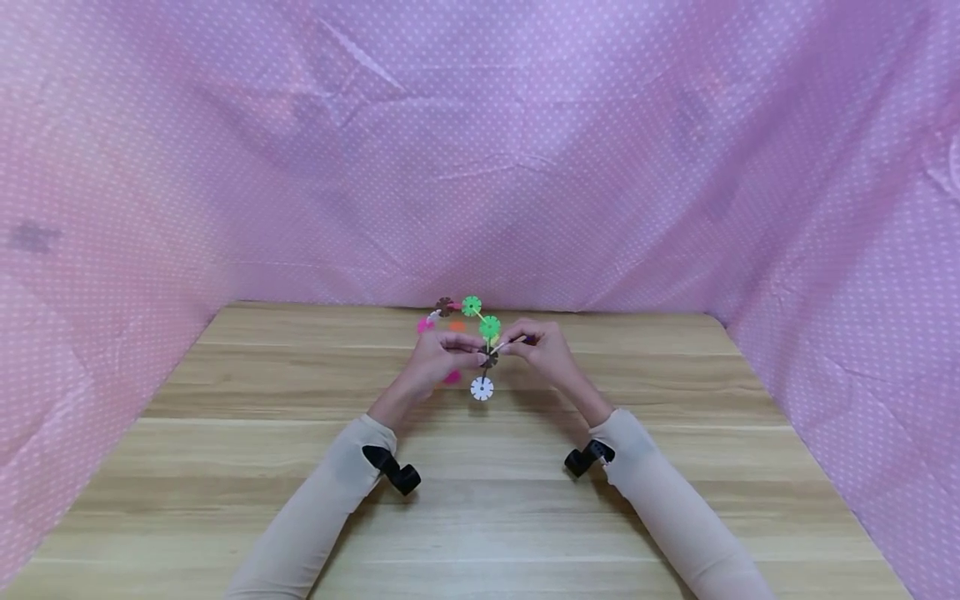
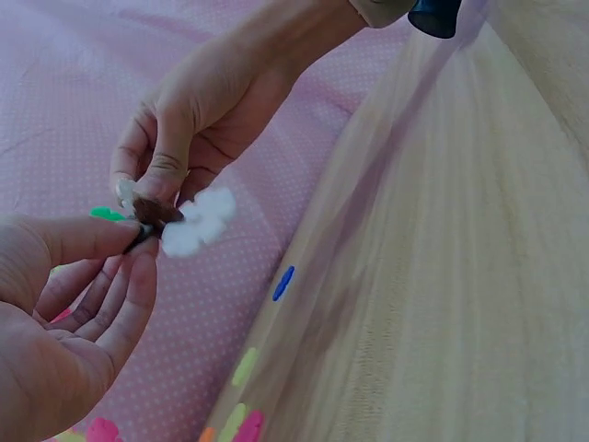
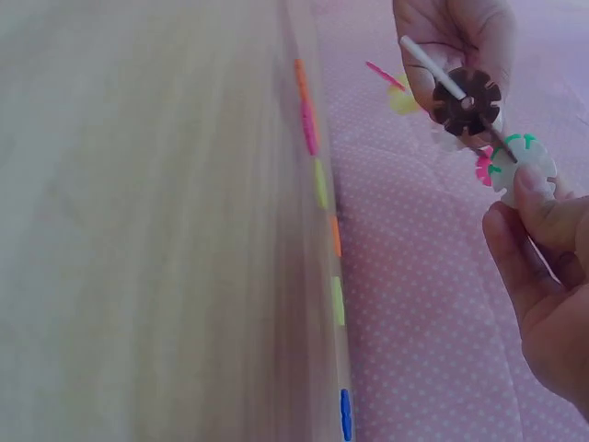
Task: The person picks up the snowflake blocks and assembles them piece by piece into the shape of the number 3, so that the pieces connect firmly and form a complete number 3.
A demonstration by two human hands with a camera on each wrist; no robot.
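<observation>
Slotted flower-shaped plastic discs are joined in a curving chain, which both hands hold above the table. My left hand (image 1: pixel 438 360) pinches a dark disc (image 2: pixel 141 239) of the chain between thumb and fingertips. A brown disc (image 3: pixel 467 99) and a white disc (image 1: pixel 482 388) sit close by, the white one hanging lowest. Opposite, my right hand (image 1: pixel 546 346) pinches a pale disc (image 3: pixel 515 166) at its edge, against the chain. Two green discs (image 1: pixel 471 306) and another brown disc (image 1: pixel 445 307) form the chain's far part. Fingers hide some of the joints.
Loose discs lie on the wooden table (image 1: pixel 480 517) beyond the hands: a blue disc (image 2: pixel 283 283), a yellow disc (image 3: pixel 320 184), an orange disc (image 3: pixel 336 237) and others. A pink dotted cloth (image 1: pixel 480 167) hangs behind and along both sides.
</observation>
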